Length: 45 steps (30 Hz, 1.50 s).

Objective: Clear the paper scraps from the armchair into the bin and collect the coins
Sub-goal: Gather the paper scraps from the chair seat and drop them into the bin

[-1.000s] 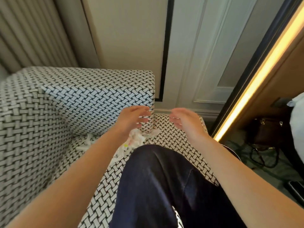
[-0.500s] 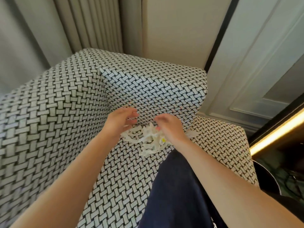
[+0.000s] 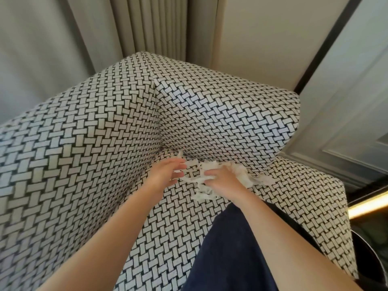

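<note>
The armchair is covered in a black-and-white woven pattern. A heap of white paper scraps lies on its seat, close to the back corner. My right hand rests on the heap with its fingers curled into the scraps. My left hand is just left of the heap, fingers spread and touching the outermost scraps. I see no coins; the hands and the paper may hide them. Only a dark curved rim at the lower right may be the bin.
My leg in dark blue trousers presses against the seat's front. Curtains hang behind the chair. A white panelled wall and a glowing light strip lie to the right.
My view has swung left and closer to the chair's corner. Both hands have come down from above the seat onto the scraps, and the right hand has closed into the heap.
</note>
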Motion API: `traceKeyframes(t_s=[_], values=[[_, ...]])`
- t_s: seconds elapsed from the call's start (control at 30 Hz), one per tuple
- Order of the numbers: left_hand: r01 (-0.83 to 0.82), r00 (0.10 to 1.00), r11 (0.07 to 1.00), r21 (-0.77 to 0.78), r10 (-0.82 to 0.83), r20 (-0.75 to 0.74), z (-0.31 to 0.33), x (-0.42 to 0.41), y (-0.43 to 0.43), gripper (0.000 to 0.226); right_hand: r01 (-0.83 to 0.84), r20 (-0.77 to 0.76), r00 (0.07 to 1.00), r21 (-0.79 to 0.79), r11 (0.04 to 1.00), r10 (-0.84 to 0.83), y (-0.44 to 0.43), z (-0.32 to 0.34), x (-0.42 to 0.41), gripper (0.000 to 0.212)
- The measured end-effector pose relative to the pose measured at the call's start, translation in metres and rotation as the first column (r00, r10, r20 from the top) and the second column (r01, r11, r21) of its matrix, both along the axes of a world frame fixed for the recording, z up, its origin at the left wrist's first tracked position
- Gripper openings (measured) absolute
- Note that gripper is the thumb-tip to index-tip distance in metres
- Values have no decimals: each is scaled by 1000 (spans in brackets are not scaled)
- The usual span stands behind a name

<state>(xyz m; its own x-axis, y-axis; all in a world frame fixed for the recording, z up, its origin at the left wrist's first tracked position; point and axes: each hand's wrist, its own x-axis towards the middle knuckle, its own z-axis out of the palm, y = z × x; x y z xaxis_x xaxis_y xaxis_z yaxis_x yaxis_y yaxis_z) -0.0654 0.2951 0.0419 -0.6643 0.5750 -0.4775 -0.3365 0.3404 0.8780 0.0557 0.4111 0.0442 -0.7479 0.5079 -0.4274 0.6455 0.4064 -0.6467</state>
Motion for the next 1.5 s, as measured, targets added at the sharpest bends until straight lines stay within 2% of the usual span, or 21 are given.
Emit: traceKeyframes(t_s=[0.17, 0.27, 0.37, 0.47, 0.53, 0.6, 0.67, 0.73, 0.8, 0.93, 1.0, 1.07, 1.23, 1.3, 1.4, 1.5], values=[[-21, 997, 1000, -12, 22, 80, -10, 6, 3, 20, 183, -31, 983, 59, 981, -182, 9, -1, 2, 30], [-50, 991, 999, -7, 51, 121, -14, 11, 5, 19, 377, -201, 906, -19, 926, -373, 11, -4, 5, 28], [-62, 988, 998, -12, 64, 138, -20, 16, 6, 19, 495, -343, 802, -79, 865, -490, 15, 0, 8, 24], [-83, 995, 996, -43, 85, 60, -30, 18, 10, 18, 539, -429, 685, -244, 806, -588, 17, 5, 12, 23], [-100, 989, 990, -103, 88, -121, -42, 18, 13, 38, 575, -468, 609, -295, 763, -640, 16, 8, 16, 23], [-94, 923, 971, -220, 2, -386, -54, 17, 15, 61, 605, -511, 528, -334, 723, -678, 16, 11, 18, 25], [-21, 799, 928, -371, -207, -564, -63, 12, 18, 78, 620, -541, 478, -350, 702, -692, 16, 13, 19, 26], [52, 699, 854, -517, -401, -593, -68, 6, 21, 95, 618, -569, 444, -365, 696, -693, 14, 14, 20, 25], [97, 634, 792, -602, -516, -576, -70, -2, 28, 105, 610, -593, 422, -375, 698, -686, 14, 14, 19, 24], [164, 600, 713, -682, -621, -505, -72, -16, 43, 113, 583, -599, 393, -424, 693, -698, 13, 12, 18, 26], [181, 585, 709, -681, -634, -505, -71, -18, 47, 111, 581, -598, 387, -433, 689, -702, 13, 10, 17, 27], [178, 556, 727, -663, -630, -542, -72, -19, 48, 98, 574, -595, 394, -436, 693, -700, 13, 9, 16, 27], [122, 527, 827, -550, -523, -670, -78, -20, 49, 41, 557, -595, 412, -435, 707, -690, 12, 7, 13, 26], [117, 543, 859, -498, -476, -692, -78, -17, 49, 28, 556, -595, 416, -432, 710, -688, 12, 7, 13, 26], [115, 586, 883, -455, -430, -687, -74, -10, 46, 23, 554, -589, 413, -443, 705, -694, 12, 8, 14, 26], [108, 667, 908, -405, -368, -648, -68, -6, 43, 18, 552, -569, 395, -481, 681, -722, 11, 9, 16, 27]])
